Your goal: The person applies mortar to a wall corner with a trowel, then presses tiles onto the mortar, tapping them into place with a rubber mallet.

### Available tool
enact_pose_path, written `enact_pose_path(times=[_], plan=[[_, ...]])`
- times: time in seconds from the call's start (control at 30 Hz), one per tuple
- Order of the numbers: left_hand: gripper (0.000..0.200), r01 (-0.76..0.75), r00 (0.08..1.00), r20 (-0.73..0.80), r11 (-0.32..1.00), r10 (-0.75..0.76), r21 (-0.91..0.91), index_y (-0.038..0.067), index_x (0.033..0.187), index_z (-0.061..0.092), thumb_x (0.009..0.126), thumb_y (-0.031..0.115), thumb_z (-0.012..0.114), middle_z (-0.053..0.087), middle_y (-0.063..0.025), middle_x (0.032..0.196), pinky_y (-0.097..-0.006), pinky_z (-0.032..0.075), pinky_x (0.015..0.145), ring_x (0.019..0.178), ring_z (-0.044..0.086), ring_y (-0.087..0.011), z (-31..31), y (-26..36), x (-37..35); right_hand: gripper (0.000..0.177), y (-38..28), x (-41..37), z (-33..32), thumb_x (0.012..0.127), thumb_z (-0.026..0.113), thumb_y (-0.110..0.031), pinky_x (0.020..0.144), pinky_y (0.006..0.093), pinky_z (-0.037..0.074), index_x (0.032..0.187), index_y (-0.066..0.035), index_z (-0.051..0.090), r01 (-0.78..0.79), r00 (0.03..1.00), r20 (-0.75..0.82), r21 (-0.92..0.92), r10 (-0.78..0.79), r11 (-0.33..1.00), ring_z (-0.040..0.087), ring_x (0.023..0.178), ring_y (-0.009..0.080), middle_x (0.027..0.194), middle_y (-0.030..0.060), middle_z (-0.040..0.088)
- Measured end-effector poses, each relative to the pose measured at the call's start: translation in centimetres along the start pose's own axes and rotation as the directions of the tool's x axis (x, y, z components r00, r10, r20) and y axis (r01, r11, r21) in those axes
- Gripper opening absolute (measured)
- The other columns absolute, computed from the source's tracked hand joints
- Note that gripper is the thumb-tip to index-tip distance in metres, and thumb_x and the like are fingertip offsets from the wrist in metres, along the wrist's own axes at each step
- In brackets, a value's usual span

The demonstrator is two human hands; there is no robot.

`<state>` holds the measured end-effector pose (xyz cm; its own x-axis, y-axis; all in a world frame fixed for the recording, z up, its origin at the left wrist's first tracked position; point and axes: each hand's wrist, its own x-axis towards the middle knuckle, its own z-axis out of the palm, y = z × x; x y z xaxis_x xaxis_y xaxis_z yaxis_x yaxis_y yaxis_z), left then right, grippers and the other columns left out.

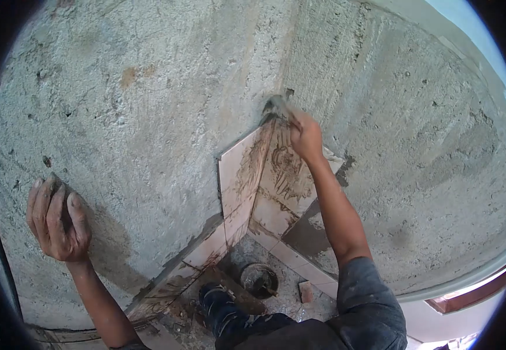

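Observation:
My right hand (306, 137) is closed around the handle of a small trowel (277, 107), its dark blade against the wall corner just above the top tiles. Below it, pale tiles smeared with wet mortar meet at the corner: a left tile (235, 169) and a right tile (285, 166). At the left, my left hand (60, 224) is raised close to the rough cement wall (148, 105), fingers loosely bent and apart, with nothing in it.
On the floor by the corner stands a bucket (259, 280) with a tool in it. A brick piece (305, 291) lies to its right. Wet mortar (308, 233) covers part of the right wall, above a low tile row (291, 256). My foot (209, 289) is beside the bucket.

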<state>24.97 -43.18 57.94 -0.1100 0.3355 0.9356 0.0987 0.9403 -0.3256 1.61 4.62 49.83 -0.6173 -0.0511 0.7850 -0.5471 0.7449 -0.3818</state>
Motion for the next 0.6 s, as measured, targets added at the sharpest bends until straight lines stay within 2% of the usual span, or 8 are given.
enact_pose_path(times=[0.1,0.2,0.27,0.33,0.43,0.5,0.57,0.6], plan=[[0.015,0.001,1.000,-0.006,1.000,-0.001,0.016,0.001,0.103,0.070,0.089,0.004,0.070,0.070,-0.0130,0.114,-0.0441,0.051,0.101,0.117,0.062,-0.0323,0.0,-0.1,0.0,0.058,0.3,2.1,2.2,0.076,0.056,0.007,0.096,0.0448,0.049,0.130,-0.012,0.064,0.007,0.995,-0.104,-0.034,-0.010,0.999,0.061,0.109,0.0418,0.119,0.0210,0.066],[0.013,-0.004,1.000,-0.010,1.000,0.004,0.008,0.001,0.102,0.070,0.090,0.005,0.070,0.070,-0.0130,0.114,-0.0436,0.052,0.101,0.116,0.062,-0.0325,0.2,-0.3,-0.4,0.061,0.4,-0.5,4.7,0.074,0.058,0.006,0.097,0.0460,0.049,0.133,-0.012,0.062,0.064,0.995,-0.078,-0.053,-0.068,0.997,0.060,0.110,0.0432,0.124,0.0204,0.064],[0.015,-0.018,0.999,-0.035,1.000,0.018,0.000,0.001,0.105,0.072,0.090,0.004,0.071,0.071,-0.0124,0.117,-0.0433,0.050,0.102,0.116,0.063,-0.0307,0.3,-0.4,-0.3,0.063,1.0,-2.4,4.8,0.073,0.060,0.004,0.097,0.0459,0.049,0.134,-0.012,0.060,0.023,0.998,0.054,-0.163,-0.015,0.986,0.059,0.111,0.0441,0.125,0.0195,0.063],[0.015,-0.064,0.998,0.016,0.997,0.064,0.049,0.001,0.104,0.072,0.089,0.005,0.072,0.071,-0.0126,0.115,-0.0416,0.052,0.101,0.114,0.064,-0.0295,0.0,-0.7,-0.1,0.063,2.7,-4.8,4.3,0.071,0.061,0.005,0.098,0.0457,0.050,0.132,-0.012,0.062,0.264,0.962,0.121,-0.210,-0.243,0.941,0.059,0.113,0.0432,0.125,0.0205,0.063],[0.017,-0.107,0.993,0.049,0.992,0.104,0.068,0.001,0.105,0.073,0.089,0.007,0.073,0.071,-0.0116,0.113,-0.0384,0.053,0.099,0.111,0.066,-0.0265,0.6,-2.1,-0.8,0.055,1.7,-6.4,1.4,0.074,0.063,0.002,0.094,0.0418,0.051,0.128,-0.010,0.064,0.249,0.940,0.287,-0.197,-0.187,0.948,0.061,0.109,0.0404,0.120,0.0209,0.066],[0.018,-0.103,0.992,0.072,0.994,0.102,0.019,0.002,0.106,0.073,0.089,0.007,0.074,0.071,-0.0103,0.113,-0.0369,0.053,0.100,0.110,0.066,-0.0247,0.6,-3.7,-3.0,0.049,1.4,-11.5,1.0,0.078,0.063,-0.002,0.092,0.0404,0.051,0.126,-0.009,0.064,0.051,0.936,0.351,-0.056,-0.028,0.997,0.063,0.105,0.0387,0.117,0.0205,0.067],[0.024,0.211,0.973,0.058,0.966,-0.222,0.147,0.000,0.112,0.073,0.094,0.015,0.070,0.072,-0.0145,0.114,-0.0323,0.051,0.096,0.112,0.065,-0.0233,0.8,-5.3,-5.2,0.038,2.2,-19.3,1.9,0.085,0.064,-0.010,0.088,0.0377,0.050,0.122,-0.005,0.064,-0.301,0.882,0.403,0.085,0.243,0.950,0.066,0.098,0.0350,0.109,0.0193,0.069],[0.034,-0.033,0.996,0.088,0.997,0.027,0.067,0.005,0.124,0.060,0.096,0.021,0.068,0.063,-0.0179,0.120,-0.0430,0.046,0.096,0.113,0.060,-0.0292,1.0,-4.4,-3.0,0.033,2.8,-24.6,2.8,0.089,0.063,-0.014,0.085,0.0366,0.050,0.120,-0.003,0.064,-0.462,0.826,0.415,0.112,0.381,0.880,0.067,0.094,0.0329,0.103,0.0186,0.070]])
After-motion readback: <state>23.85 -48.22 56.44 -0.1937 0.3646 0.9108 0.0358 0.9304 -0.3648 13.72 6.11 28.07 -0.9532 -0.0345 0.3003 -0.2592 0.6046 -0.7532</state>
